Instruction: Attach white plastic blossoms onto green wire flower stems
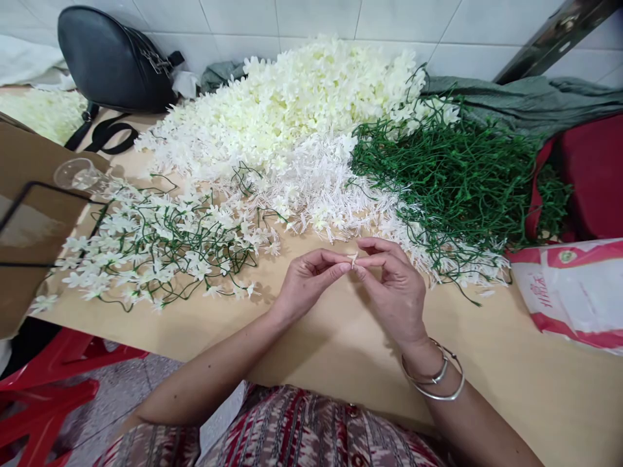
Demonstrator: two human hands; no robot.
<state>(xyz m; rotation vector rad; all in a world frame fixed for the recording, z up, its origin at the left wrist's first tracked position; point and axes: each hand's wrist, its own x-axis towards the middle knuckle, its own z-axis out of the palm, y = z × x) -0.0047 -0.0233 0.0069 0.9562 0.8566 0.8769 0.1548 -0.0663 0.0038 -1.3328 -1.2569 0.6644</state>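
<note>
My left hand and my right hand meet above the table, fingertips pinched together on a small white flower piece. Fingers cover most of that piece. Just beyond them lies a spread of thin white stamen-like pieces. Behind it rises a heap of cream artificial flower heads. To the right is a tangled pile of green plastic stems. White flowers on green stems lie loosely to the left of my left hand.
A black bag stands against the tiled wall at back left. A cardboard box and a clear plastic cup are at left. A pink-and-white packet and a dark red bag sit right. Red stools are below left.
</note>
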